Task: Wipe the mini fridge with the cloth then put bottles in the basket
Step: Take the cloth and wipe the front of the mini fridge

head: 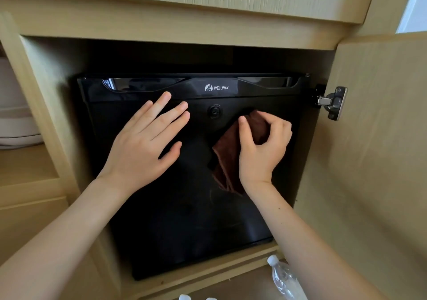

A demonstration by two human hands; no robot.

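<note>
Head view, nearest first: at 5 o'clock of the frame a clear plastic bottle point(285, 276) with a white cap shows below the cabinet's front edge, partly behind the right forearm. At 6 o'clock two more white caps point(184, 297) just show at the bottom edge. Both bare forearms extend from 7 and 5 o'clock toward the mini fridge point(184, 219), a black box with its door closed, set inside a pale wooden cabinet point(161, 27).

The left hand point(141, 145) lies flat against the fridge door, fingers straight and slightly spread, thumb out to the side, holding nothing. Its fingertips point to 1 o'clock and end just below the glossy top band. The right hand point(263, 147) has fingers and thumb curled round a brown cloth point(227, 161), bunched under the palm against the door. A loose fold hangs from the hand toward 7 o'clock.

Between the two hands' fingertips sits a round keyhole lock point(215, 111), just beside the cloth's upper end. At 12 o'clock from it the band carries a white WELLWAY logo point(216, 88).

Farther out at 3 o'clock the cabinet door point(374, 149) stands open on a metal hinge point(332, 102). At 9 o'clock, in the neighbouring compartment, white rounded objects point(16, 119) are stacked; I cannot tell what they are.
</note>
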